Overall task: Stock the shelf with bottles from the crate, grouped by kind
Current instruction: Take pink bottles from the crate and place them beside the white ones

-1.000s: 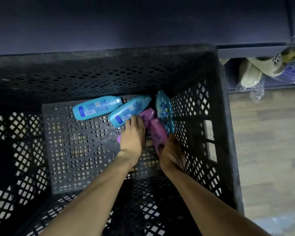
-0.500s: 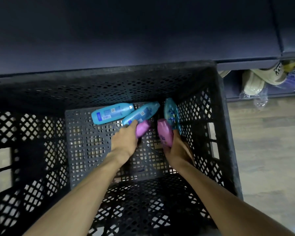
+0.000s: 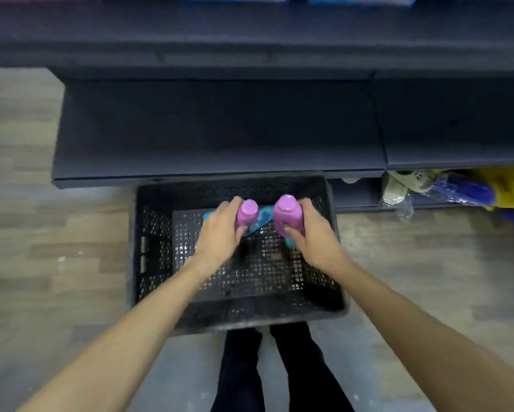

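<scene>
Above the crate (image 3: 148, 263), the left hand (image 3: 220, 233) and the right hand (image 3: 315, 236) each grip one pink bottle (image 3: 245, 215), which may slip if the fingers loosen.

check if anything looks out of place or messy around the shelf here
Yes: sandals and crumpled plastic bags are stuffed under the bottom shelf at right, not stock. Blue bottles lie loose in the crate.

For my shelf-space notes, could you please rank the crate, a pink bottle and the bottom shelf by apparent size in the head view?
1. Bottom shelf
2. Black crate
3. Pink bottles: left hand's and right hand's look alike.
</scene>
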`<state>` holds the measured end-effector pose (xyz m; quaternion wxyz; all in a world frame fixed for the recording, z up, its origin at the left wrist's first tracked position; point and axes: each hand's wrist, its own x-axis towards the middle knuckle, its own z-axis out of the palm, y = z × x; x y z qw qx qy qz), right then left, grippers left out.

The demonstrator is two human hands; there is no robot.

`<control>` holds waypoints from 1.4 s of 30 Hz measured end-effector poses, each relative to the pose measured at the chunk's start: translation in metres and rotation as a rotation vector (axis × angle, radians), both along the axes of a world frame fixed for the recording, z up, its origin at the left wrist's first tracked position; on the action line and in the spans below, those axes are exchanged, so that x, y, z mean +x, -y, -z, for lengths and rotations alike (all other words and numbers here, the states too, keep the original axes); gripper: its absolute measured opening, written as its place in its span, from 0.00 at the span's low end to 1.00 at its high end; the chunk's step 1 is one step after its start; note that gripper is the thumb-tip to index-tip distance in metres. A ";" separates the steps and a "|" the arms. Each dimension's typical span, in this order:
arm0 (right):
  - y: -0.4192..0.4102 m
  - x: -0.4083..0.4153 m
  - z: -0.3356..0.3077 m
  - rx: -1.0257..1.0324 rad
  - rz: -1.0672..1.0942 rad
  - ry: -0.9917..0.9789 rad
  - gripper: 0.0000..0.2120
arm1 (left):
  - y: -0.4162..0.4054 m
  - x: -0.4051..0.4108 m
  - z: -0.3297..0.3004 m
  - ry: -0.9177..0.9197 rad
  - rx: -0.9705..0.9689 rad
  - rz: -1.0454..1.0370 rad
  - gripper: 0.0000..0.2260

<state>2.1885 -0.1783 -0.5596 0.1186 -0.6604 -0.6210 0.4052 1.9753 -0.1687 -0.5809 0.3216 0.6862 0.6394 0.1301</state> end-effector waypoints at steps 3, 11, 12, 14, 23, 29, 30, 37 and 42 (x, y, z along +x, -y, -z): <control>-0.006 -0.001 -0.071 0.070 -0.074 0.044 0.16 | -0.006 -0.006 -0.074 0.015 0.060 0.016 0.17; -0.013 -0.005 -0.230 0.329 -0.127 0.030 0.15 | -0.033 -0.029 -0.246 0.023 0.282 0.114 0.15; -0.014 -0.004 -0.247 0.363 -0.124 0.025 0.15 | -0.036 -0.031 -0.267 0.046 0.299 0.127 0.15; -0.015 -0.002 -0.284 0.424 -0.116 0.011 0.15 | -0.042 -0.034 -0.309 0.085 0.330 0.153 0.16; -0.037 0.007 -0.468 0.710 -0.137 -0.005 0.19 | -0.059 -0.025 -0.492 0.322 0.601 0.189 0.22; -0.055 0.009 -0.555 0.835 -0.137 -0.034 0.20 | -0.065 -0.018 -0.570 0.427 0.670 0.192 0.22; -0.058 0.011 -0.564 0.843 -0.134 -0.027 0.21 | -0.067 -0.016 -0.578 0.434 0.675 0.188 0.22; -0.088 0.030 -0.596 0.870 -0.122 -0.012 0.23 | -0.093 0.018 -0.618 0.448 0.695 0.136 0.22; -0.123 0.056 -0.605 0.861 -0.111 -0.022 0.24 | -0.139 0.052 -0.624 0.450 0.662 0.070 0.22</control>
